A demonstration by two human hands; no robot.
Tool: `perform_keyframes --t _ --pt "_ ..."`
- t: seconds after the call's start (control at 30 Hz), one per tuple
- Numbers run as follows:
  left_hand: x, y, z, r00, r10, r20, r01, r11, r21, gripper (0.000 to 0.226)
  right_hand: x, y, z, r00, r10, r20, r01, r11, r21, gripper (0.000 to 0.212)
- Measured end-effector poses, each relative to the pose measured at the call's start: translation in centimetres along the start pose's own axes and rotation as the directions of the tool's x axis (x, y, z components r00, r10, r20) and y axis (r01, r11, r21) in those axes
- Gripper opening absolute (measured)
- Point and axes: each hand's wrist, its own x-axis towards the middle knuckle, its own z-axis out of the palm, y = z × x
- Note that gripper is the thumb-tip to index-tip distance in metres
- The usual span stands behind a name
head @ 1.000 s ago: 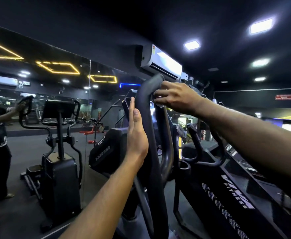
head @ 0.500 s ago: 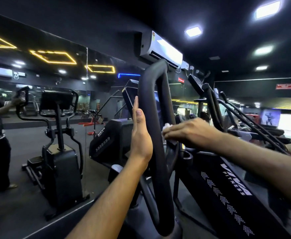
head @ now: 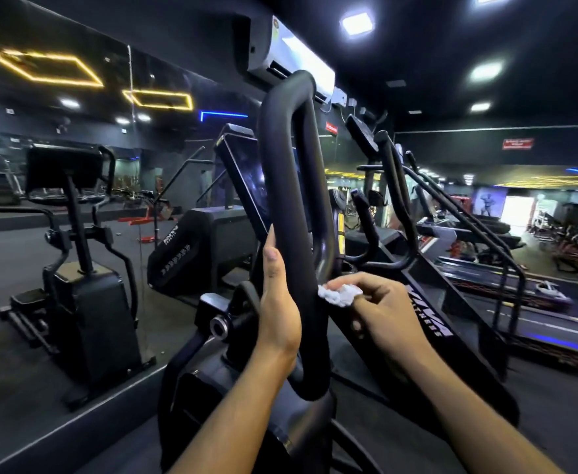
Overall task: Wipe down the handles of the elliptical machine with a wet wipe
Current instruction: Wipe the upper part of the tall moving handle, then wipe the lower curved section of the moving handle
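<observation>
The elliptical's black looped handle [head: 289,172] rises in the middle of the view, its lower bend near the bottom centre. My left hand [head: 279,302] holds the loop's left bar from the left, thumb up along it. My right hand [head: 383,313] pinches a crumpled white wet wipe [head: 339,294] and presses it against the right side of the handle, low on the loop. The console screen [head: 246,179] stands just behind the handle.
A wall mirror on the left reflects another elliptical [head: 75,254]. A black stair machine [head: 428,323] with white lettering stands to the right. Treadmills [head: 534,295] line the far right. An air conditioner [head: 294,59] hangs above.
My right hand has slid the wipe down from the top of the handle to its lower part. My left hand keeps its hold; the view has tilted down.
</observation>
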Motion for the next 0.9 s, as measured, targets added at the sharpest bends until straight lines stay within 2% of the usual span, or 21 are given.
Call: perform_keyframes --t 0.1,0.2,0.27,0.37,0.47,0.53,0.6,0.7,0.77,0.83,0.9 --pt "-2.5 -0.3 -1.4 1.0 -0.013 0.022 0.01 0.993 0.115 0.062 -3.7 -1.0 0.7 0.997 0.075 -0.028 -0.072 0.992 0.102 0.045" --pt "-5.7 0.2 -3.4 0.998 0.029 0.053 -0.04 0.977 0.208 0.05 -7.6 -0.9 3.5 0.992 0.126 -0.013 -0.116 0.941 0.318 0.031" --pt "-7.5 0.1 -5.5 0.994 0.021 0.103 -0.044 0.972 0.232 0.045 -9.7 0.1 6.1 0.979 0.204 0.02 -0.196 0.899 0.392 0.023" --pt "-9.7 -0.2 -10.1 0.989 -0.08 0.124 0.03 0.931 0.364 0.041 -10.8 2.8 10.0 0.931 0.356 0.079 -0.354 0.832 0.428 0.024" --pt "-11.4 -0.6 -15.2 0.964 -0.24 0.11 0.154 0.849 0.505 0.032 -10.5 5.6 12.9 0.856 0.493 0.155 -0.508 0.749 0.425 0.029" --pt "-12.4 -1.1 -18.2 0.963 -0.27 0.01 0.213 0.781 0.587 0.025 -10.3 7.4 14.9 0.809 0.531 0.252 -0.588 0.724 0.36 0.025" --pt "-13.3 -1.2 -20.4 0.956 -0.271 -0.114 0.284 0.749 0.599 0.017 -10.2 8.6 16.8 0.768 0.541 0.342 -0.634 0.718 0.287 0.022" --pt "-14.5 -1.0 -23.4 0.931 -0.244 -0.272 0.362 0.715 0.598 0.009 -9.8 9.8 19.9 0.753 0.487 0.442 -0.608 0.772 0.185 0.02" --pt "-14.8 -1.1 -25.0 0.909 -0.232 -0.345 0.402 0.705 0.585 0.009 -9.2 10.6 21.3 0.773 0.408 0.486 -0.522 0.845 0.12 0.013" --pt "-14.8 -1.5 -26.4 0.892 -0.242 -0.381 0.434 0.693 0.575 0.006 -8.5 11.7 22.4 0.781 0.334 0.527 -0.43 0.9 0.068 0.008" --pt "-14.1 -2.3 -27.4 0.871 -0.313 -0.379 0.478 0.721 0.502 0.007 -7.5 13.3 23.1 0.784 0.31 0.537 -0.392 0.919 0.044 0.011"
